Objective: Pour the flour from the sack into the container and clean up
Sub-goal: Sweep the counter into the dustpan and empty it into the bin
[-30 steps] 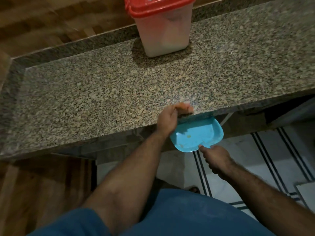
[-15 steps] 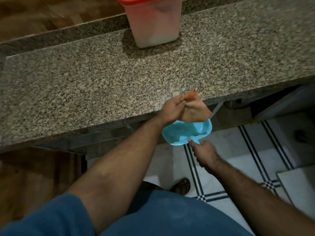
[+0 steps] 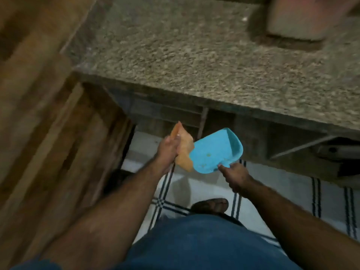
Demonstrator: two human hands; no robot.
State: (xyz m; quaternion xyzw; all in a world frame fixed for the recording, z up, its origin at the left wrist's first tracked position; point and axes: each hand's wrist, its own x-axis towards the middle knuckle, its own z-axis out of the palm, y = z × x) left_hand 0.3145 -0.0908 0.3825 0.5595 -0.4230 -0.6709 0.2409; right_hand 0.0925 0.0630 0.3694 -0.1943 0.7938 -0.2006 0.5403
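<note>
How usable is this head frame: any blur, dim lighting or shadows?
Head view: dim and motion-blurred; granite counter smeared, container cropped and soft with a dark shadow. Blue dustpan and orange cloth in the hands stay readable.

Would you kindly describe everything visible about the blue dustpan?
The blue dustpan looks like smooth plastic, a shallow scoop with a raised rim. A few pale specks lie inside. The right hand grips its short handle, holding it tilted above the tiled floor, below the counter edge. The orange cloth in the left hand touches its side.
</note>
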